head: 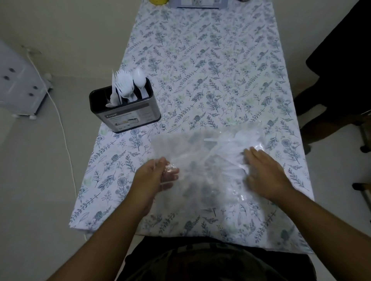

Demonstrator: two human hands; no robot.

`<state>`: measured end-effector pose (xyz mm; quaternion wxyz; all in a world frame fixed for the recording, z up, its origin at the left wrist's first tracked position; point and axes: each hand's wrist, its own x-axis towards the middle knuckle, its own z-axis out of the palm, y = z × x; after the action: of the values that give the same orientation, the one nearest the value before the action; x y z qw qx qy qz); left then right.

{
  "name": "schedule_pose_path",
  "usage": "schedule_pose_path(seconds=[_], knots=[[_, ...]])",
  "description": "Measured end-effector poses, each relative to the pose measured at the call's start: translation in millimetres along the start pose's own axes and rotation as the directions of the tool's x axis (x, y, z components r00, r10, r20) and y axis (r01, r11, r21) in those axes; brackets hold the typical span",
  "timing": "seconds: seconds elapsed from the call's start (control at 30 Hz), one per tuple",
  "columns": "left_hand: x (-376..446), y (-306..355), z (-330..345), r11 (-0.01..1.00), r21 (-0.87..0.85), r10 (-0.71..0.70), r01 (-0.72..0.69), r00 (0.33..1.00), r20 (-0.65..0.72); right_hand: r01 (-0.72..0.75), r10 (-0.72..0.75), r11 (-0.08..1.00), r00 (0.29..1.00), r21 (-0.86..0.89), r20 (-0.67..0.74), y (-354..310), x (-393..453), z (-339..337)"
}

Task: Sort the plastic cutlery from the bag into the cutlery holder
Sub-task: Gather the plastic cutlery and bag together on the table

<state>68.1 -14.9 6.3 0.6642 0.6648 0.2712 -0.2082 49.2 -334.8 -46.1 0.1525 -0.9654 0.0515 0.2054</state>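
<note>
A clear plastic bag [200, 160] lies flat on the near part of the table, with white plastic cutlery [234, 140] bunched in its far right corner. My left hand [156, 178] is at the bag's left edge, its fingers inside the bag's opening behind the film. My right hand [265, 174] lies flat on top of the bag, fingers straight, pressing near the cutlery. The black and silver cutlery holder [128, 112] stands at the table's left edge, with white forks [122, 82], spoons [138, 77] and a few other pieces upright in its compartments.
The table [200, 60] wears a white cloth with a blue leaf print. A boxed item [197, 3] and a yellow object [158, 1] sit at the far end. A white drawer unit [20, 84] and a cable [60, 120] are on the floor at left. A person in dark clothes [341, 70] stands at right.
</note>
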Motion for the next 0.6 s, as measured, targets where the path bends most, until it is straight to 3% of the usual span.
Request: schedule_pose_path(seconds=[0.23,0.33,0.4,0.43,0.5,0.53,0.6], knots=[[-3,-2,-5,0.988,0.021,0.151,-0.150,0.960,-0.236,0.133,-0.117,0.990,0.960,0.050,-0.254,9,-10,22],[-2,-6,-6,0.912,0.288,0.380,-0.292,0.864,-0.329,0.171,-0.131,0.983,0.916,0.073,-0.380,13,-9,23],[-5,-6,-3,0.686,0.625,0.623,-0.373,0.744,-0.240,0.192,-0.142,0.978,0.900,0.083,-0.411,15,-7,20],[-6,-4,0,0.513,0.762,0.716,-0.396,0.687,-0.125,0.205,-0.151,0.975,0.897,0.088,-0.416,16,-5,20],[-7,-2,6,0.180,0.879,0.782,-0.441,0.606,0.144,0.257,-0.191,0.961,0.884,0.102,-0.427,18,-2,18],[-4,-2,8,0.076,0.883,0.765,-0.463,0.595,0.246,0.288,-0.212,0.951,0.876,0.116,-0.433,18,-1,16],[4,-6,12,0.023,0.873,0.705,-0.488,0.627,0.332,0.320,-0.224,0.935,0.866,0.153,-0.446,17,0,13]])
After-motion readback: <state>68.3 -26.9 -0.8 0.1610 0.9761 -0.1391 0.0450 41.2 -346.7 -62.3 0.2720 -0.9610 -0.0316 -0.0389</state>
